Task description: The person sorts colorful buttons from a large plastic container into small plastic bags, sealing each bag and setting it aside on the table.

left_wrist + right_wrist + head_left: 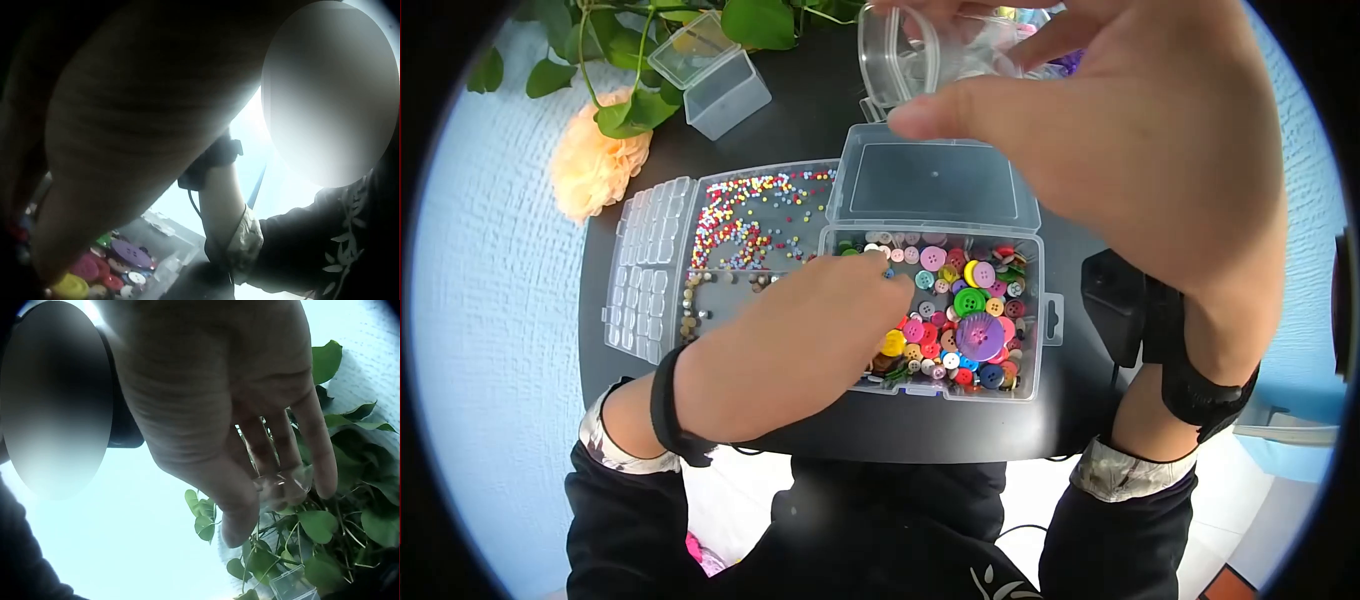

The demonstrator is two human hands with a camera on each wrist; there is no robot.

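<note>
My left hand (pixel 800 335) reaches over the left part of a clear box (pixel 1045 255) of mixed buttons (pixel 968 302), fingers bent down; its fingertips are hidden, and whether they pinch a button cannot be told. In the left wrist view the hand (pixel 131 119) looms dark beside the buttons (pixel 130 253). Above the box's raised lid (pixel 935 180), my right hand (pixel 1130 150) holds a small clear container (pixel 890 60) between thumb and fingers. The right wrist view shows the right hand (pixel 219 394) with its fingers around the clear plastic (pixel 284 486).
Left of the button box lies an open case with small coloured beads (pixel 745 215) and a lidded compartment panel (pixel 645 270). Farther back are an open clear box (pixel 725 100), a peach flower (pixel 600 160) and leafy vines (pixel 635 110). A black device (pixel 1112 300) is at the right.
</note>
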